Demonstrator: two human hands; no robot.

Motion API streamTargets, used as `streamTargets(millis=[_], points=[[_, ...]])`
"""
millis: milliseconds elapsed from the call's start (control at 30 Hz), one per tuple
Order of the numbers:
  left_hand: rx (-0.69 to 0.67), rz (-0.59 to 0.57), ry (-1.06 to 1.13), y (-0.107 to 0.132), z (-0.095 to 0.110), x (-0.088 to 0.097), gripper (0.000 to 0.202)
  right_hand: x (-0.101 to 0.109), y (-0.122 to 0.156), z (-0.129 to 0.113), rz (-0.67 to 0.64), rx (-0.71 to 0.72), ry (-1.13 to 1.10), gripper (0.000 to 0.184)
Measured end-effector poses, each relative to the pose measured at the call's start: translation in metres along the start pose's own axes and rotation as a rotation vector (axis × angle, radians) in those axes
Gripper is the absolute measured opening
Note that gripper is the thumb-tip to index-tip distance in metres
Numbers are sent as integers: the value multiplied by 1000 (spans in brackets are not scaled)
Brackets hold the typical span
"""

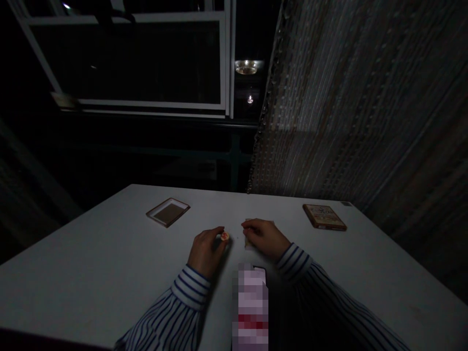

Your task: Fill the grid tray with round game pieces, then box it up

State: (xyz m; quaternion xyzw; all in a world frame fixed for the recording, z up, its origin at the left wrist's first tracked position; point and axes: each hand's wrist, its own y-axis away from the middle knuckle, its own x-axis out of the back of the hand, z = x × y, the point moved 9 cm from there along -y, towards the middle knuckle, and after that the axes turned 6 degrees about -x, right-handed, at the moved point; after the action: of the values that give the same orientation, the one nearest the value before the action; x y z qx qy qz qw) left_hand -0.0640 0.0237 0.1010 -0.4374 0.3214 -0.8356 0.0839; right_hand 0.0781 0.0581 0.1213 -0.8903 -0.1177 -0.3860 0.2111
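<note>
Between the thumb and forefinger of my left hand (206, 251) is a small round game piece (224, 236), cream with a red marking, like a Chinese chess piece. My right hand (266, 238) is to the right of it, thumb and fingers pinched together. Beneath that hand lies a small pale packet (249, 246), perhaps a clear bag, mostly covered by the fingers. Whether the pinch grips the packet or something else is hidden. A gap of white tabletop with a few tiny specks separates the two hands.
On the white table (91, 263), a shallow open box half (168, 212) sits at the far left and a brown printed box part (323, 216) at the far right. A phone (252, 302) with a pixelated screen is close in front. Behind are a string curtain (310, 107) and a dark window (127, 63).
</note>
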Motion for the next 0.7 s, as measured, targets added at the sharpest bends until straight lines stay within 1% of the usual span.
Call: streamTargets(millis=[167,400,700], points=[[-14,0,15,-6,12,-11,29,9,10,13,14,-14,-44,26],[-43,17,33,-12,25,-26,29,22,22,39,59,-127,-205,27],[-51,-59,66,-24,44,-48,28,36,32,68,134,-260,-341,27]])
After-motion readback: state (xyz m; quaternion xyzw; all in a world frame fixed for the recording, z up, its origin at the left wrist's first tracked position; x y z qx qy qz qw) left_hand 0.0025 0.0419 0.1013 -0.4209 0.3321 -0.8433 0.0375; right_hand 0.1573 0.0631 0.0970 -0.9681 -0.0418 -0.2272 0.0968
